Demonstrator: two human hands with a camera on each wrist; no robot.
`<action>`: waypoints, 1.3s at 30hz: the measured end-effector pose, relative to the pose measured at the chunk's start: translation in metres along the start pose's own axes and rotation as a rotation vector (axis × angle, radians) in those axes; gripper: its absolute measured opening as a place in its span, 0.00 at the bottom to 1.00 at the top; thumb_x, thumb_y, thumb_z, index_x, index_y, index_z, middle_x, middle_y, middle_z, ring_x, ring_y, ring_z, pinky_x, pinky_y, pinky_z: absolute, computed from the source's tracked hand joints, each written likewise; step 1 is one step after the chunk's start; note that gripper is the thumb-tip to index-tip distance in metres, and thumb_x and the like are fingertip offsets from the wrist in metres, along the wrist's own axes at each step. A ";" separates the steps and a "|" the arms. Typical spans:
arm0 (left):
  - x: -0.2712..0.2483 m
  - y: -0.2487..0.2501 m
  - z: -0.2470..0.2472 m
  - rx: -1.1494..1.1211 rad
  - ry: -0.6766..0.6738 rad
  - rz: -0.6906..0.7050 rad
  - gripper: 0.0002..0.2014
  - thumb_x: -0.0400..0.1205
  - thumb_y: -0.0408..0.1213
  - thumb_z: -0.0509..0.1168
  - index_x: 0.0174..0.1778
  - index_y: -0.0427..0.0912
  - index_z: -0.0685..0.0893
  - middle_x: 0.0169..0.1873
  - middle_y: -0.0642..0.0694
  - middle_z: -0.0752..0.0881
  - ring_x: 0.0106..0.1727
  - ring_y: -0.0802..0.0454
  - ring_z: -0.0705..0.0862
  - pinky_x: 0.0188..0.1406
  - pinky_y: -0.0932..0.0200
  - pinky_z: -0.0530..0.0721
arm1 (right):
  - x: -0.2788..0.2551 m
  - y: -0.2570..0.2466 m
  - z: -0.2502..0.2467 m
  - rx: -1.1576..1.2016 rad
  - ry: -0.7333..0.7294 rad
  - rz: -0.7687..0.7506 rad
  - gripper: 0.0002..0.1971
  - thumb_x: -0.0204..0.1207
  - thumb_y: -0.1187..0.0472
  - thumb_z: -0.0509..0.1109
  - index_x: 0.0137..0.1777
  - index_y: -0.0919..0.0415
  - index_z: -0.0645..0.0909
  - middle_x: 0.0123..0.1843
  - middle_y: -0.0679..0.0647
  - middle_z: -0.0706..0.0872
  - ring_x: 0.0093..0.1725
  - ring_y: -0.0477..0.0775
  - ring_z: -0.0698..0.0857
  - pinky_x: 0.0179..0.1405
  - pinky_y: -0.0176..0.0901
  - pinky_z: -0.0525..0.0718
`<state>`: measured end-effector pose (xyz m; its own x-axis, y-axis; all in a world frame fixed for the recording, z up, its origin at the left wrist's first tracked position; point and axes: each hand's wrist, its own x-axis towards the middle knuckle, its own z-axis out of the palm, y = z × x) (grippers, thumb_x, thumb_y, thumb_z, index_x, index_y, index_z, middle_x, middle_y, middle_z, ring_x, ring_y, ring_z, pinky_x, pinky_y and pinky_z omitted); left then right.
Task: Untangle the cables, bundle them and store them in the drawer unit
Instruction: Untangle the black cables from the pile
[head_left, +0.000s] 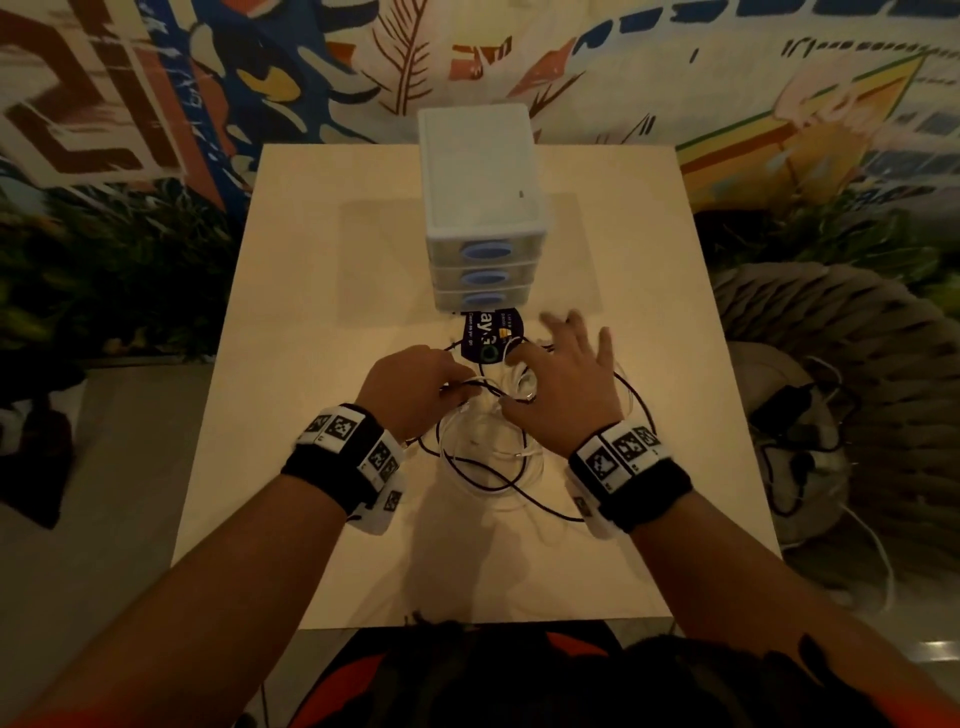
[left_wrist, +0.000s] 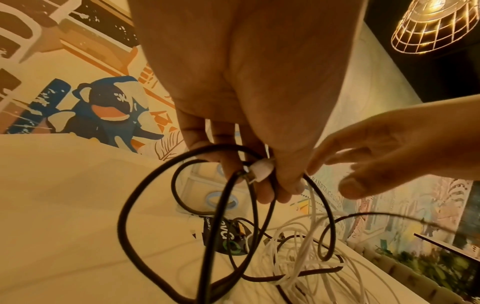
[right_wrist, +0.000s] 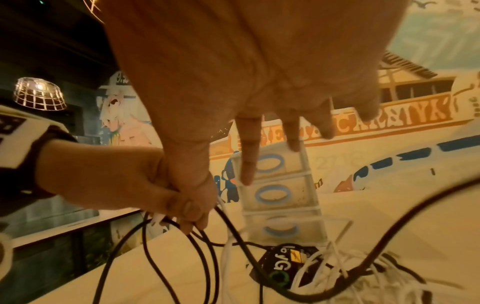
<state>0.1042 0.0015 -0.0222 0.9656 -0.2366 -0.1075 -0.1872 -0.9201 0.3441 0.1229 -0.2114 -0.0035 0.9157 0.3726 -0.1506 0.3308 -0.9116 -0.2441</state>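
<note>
Fingers of the left hand (head_left: 410, 382) curl around the black cable (head_left: 498, 480) over the tabletop (head_left: 311, 260); right hand (head_left: 566, 384) spread, near the drawer unit (head_left: 480, 218). Left wrist: fingers (left_wrist: 265, 191) pinch a white plug (left_wrist: 262, 169). Right wrist: fingers (right_wrist: 248, 148) straight above white cables (right_wrist: 322, 267).

Right hand (right_wrist: 259, 72) spread, left hand (right_wrist: 145, 185) gripping black cable (right_wrist: 155, 257) (tangled)

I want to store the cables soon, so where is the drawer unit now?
In the head view the drawer unit stands at the table's far middle, just beyond the dark card and the tangled cables.
</note>
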 end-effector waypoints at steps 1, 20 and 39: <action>-0.001 0.000 0.000 -0.012 0.004 0.003 0.13 0.87 0.57 0.63 0.55 0.59 0.92 0.43 0.51 0.88 0.48 0.47 0.84 0.40 0.52 0.81 | 0.001 -0.002 0.002 0.013 0.012 -0.051 0.18 0.71 0.36 0.72 0.59 0.39 0.83 0.76 0.52 0.78 0.82 0.63 0.68 0.84 0.71 0.52; 0.003 -0.015 -0.005 -0.282 0.046 -0.027 0.14 0.85 0.55 0.68 0.60 0.55 0.92 0.41 0.57 0.85 0.41 0.55 0.78 0.39 0.57 0.75 | -0.014 0.042 0.002 0.104 0.218 -0.157 0.21 0.79 0.35 0.61 0.45 0.45 0.92 0.36 0.46 0.89 0.41 0.59 0.84 0.43 0.51 0.78; 0.014 -0.055 0.016 -0.461 0.181 -0.481 0.13 0.87 0.49 0.66 0.51 0.47 0.93 0.41 0.52 0.93 0.50 0.50 0.88 0.50 0.58 0.78 | -0.088 0.179 0.035 0.251 -0.177 0.479 0.13 0.86 0.46 0.64 0.49 0.45 0.91 0.48 0.53 0.92 0.51 0.57 0.88 0.52 0.48 0.83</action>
<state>0.1246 0.0440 -0.0580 0.9446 0.2572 -0.2040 0.3266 -0.6734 0.6632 0.0937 -0.4008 -0.0679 0.8907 -0.0291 -0.4537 -0.1964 -0.9246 -0.3263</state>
